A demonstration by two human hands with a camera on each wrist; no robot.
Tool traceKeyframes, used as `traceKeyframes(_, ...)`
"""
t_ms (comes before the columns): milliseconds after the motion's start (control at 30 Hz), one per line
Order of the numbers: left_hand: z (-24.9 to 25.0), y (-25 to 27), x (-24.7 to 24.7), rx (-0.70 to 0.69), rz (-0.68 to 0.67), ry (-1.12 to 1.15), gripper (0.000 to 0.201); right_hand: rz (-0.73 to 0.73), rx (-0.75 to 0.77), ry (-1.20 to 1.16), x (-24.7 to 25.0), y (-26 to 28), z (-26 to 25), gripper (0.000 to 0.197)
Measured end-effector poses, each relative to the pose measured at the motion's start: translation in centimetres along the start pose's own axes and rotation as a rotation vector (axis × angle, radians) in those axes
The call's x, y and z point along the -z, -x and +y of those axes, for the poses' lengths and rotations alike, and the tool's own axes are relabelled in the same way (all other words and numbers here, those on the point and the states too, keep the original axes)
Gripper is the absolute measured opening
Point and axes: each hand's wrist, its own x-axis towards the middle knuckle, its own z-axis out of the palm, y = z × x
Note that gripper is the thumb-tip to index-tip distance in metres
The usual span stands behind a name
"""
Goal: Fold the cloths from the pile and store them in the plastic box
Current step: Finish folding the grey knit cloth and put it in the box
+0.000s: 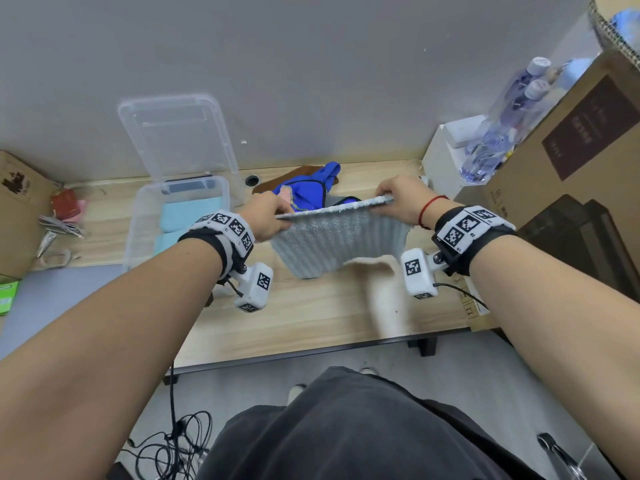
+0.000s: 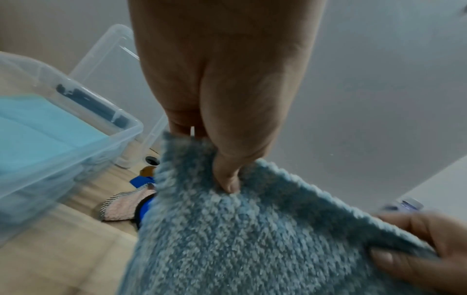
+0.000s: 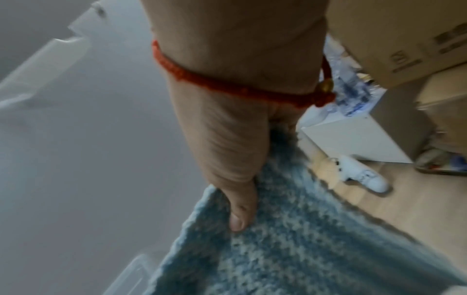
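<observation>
Wooden desk (image 1: 311, 317) beneath you, your left hand (image 1: 265, 216) and right hand (image 1: 403, 199) pinching the blue-grey cloth's (image 1: 337, 240) top corners, cloth hanging right of the plastic box (image 1: 138, 216), pile (image 1: 311, 187) seemingly behind it.

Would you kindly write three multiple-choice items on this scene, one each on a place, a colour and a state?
1. Where is the plastic box?
A. On the table, to the left of the held cloth
B. On the floor
C. On top of the cardboard box

2. What colour is the folded cloth in the box?
A. Red
B. Light blue
C. Black

3. How is the grey-blue cloth held?
A. Lying flat, untouched
B. By one hand only
C. By its top edge in both hands

Answers: 1 A, it stands on the table left of the hands; 2 B, light blue shows through the clear wall; 3 C, the left hand and right hand each pinch a top corner.
</observation>
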Motion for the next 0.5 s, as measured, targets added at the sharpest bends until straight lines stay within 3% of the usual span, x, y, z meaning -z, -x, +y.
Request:
traceKeyframes(200,-0.9,1.3,1.3,0.064,0.255,0.156,0.014,0.073,-0.11,-0.126,-1.0,0.4,2.7,0.013)
traceKeyframes(367,-1.4,0.9,2.7,0.173,0.519,0.358,0.022,0.372,-0.19,-0.386,-0.4,-0.1,2.8,0.017)
traceKeyframes(500,-1.2,0.5,2.7,0.136,0.573,0.586,0.038,0.54,-0.207,-0.613,0.4,-0.7,2.3,0.021)
